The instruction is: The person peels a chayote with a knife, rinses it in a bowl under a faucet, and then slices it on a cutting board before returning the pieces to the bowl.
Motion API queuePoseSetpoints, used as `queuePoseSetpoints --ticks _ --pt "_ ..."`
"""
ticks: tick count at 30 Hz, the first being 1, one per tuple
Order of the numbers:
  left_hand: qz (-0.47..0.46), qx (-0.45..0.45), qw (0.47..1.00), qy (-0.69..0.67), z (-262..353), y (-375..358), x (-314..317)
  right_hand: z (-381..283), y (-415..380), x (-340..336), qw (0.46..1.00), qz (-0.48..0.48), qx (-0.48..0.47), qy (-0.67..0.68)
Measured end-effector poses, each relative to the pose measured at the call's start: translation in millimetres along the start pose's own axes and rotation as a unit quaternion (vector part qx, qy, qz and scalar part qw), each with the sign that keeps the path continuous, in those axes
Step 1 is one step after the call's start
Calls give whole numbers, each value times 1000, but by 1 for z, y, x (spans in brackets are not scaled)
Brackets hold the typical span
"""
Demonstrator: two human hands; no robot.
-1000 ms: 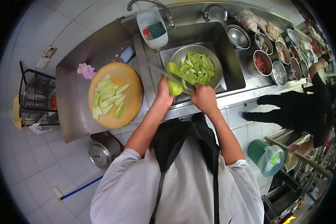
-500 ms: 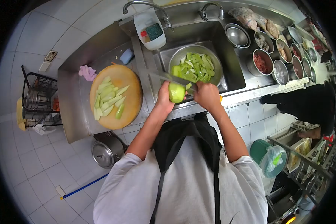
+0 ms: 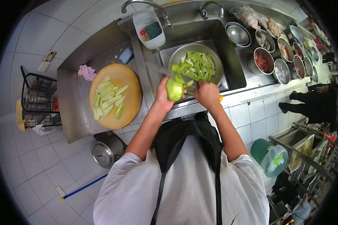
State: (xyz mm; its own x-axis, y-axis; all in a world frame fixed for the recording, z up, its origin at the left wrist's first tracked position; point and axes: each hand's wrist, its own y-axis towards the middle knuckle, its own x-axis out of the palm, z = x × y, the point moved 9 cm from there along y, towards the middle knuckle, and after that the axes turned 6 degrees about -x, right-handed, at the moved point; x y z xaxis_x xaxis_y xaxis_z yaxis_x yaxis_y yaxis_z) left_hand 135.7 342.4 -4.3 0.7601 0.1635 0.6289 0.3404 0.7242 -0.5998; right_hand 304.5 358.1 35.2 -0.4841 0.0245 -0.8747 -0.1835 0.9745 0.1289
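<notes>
My left hand (image 3: 164, 94) is wrapped round a pale green, peeled, rounded vegetable (image 3: 175, 90), holding it over the near rim of a metal bowl (image 3: 219, 77). In my right hand (image 3: 207, 94) is a knife (image 3: 160, 69); its blade is smeared by motion and reaches left across the top of the vegetable. A cut piece (image 3: 178, 78) lies at the blade. Inside the bowl are many thin green slices (image 3: 197, 66). The bowl sits in the sink, close in front of both hands.
Left of the sink (image 3: 233, 56), a round cutting board (image 3: 135, 93) bears pale green wedges (image 3: 108, 95). A white container (image 3: 149, 41) holds a sponge. Metal bowls (image 3: 264, 62) of ingredients line the right counter. Below stand a lidded pot (image 3: 103, 154) and green bin (image 3: 261, 150). Another person's dark-clothed legs (image 3: 304, 101) show at right.
The vegetable has shifted slightly left in my left hand, and a slice has come away at the blade. At right, the other person has moved, and another figure shows at lower right.
</notes>
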Motion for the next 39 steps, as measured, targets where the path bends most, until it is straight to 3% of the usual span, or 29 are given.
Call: queuePoseSetpoints --ticks 4,8,11,15,19,25,31,34,39 --pt "-27 -14 1000 5 1 -12 18 52 7 11 997 -13 73 -30" --pt "0 -10 1000 1 2 -1 5 78 6 31 982 -21 156 100" --pt "22 -6 1000 2 6 4 -1 60 15 22 980 -36 142 132" --pt "27 18 999 41 10 7 -4 -2 13 -9 991 -31 21 131" --pt "69 51 995 46 12 3 0 -42 6 -18 996 -23 -81 40" --pt "29 56 996 56 11 -8 5 -29 5 -17 999 -12 -50 13" --pt "0 35 998 45 13 -17 2 30 5 12 999 -8 44 -23" --pt "10 48 998 31 21 -26 9 73 1 31 989 -59 134 -27" --pt "21 53 998 -15 26 -21 8 109 -6 78 952 -146 206 172"
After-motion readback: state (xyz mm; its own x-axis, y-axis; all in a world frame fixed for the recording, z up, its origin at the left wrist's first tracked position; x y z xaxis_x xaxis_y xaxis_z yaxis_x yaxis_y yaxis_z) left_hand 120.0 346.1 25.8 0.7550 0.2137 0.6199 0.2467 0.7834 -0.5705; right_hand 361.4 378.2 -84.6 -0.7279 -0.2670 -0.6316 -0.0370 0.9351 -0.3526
